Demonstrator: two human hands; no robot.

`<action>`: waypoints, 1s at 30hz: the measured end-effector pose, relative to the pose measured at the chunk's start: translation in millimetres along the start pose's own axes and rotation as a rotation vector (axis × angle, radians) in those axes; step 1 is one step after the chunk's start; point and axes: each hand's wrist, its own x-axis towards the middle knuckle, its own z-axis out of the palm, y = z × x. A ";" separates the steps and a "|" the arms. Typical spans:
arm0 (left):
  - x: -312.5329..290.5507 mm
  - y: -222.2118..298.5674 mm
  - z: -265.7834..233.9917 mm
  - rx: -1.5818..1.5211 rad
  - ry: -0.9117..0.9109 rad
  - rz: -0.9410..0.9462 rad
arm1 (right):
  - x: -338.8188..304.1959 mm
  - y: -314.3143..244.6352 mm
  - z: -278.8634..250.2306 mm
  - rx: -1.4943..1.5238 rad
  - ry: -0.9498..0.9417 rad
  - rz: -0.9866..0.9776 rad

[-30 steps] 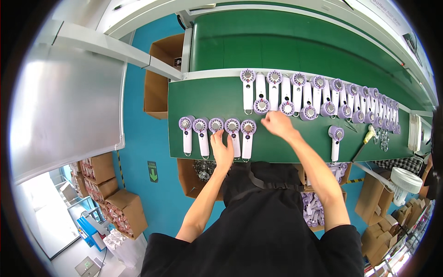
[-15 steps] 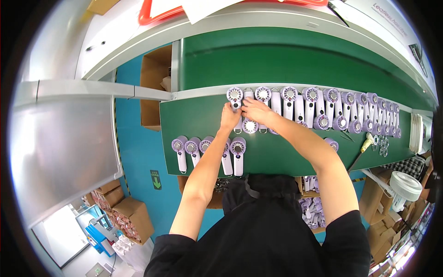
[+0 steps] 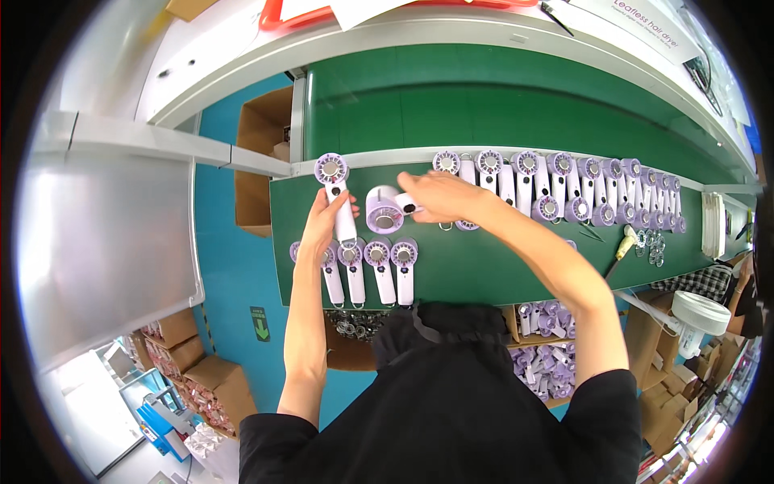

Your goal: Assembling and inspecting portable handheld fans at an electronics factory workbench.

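Your left hand (image 3: 325, 219) has its fingers wrapped around the white handle of a handheld fan (image 3: 336, 194) with a lilac head, which lies on the green bench top (image 3: 484, 266) pointing away from you, just above a short row of four fans (image 3: 367, 266). Just to its right, your right hand (image 3: 439, 198) grips the handle of a second fan (image 3: 385, 211), its round head tipped toward you. Farther right, a long row of fans (image 3: 580, 189) runs along the bench's far edge.

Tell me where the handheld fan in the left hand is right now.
In the head view, the left hand holds the handheld fan upright at the green table's far left end, just left of the fan gripped by the right hand.
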 end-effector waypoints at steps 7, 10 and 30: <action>-96.7 -35.5 27.3 -0.215 -0.029 -0.050 | -79.5 -39.6 77.2 1.338 0.289 0.566; -131.3 -50.9 45.0 -0.287 -0.090 -0.093 | -100.1 -65.5 113.6 1.600 0.385 0.645; -185.3 -43.9 57.9 -0.283 -0.259 -0.091 | -106.7 -161.9 145.1 1.943 0.637 0.446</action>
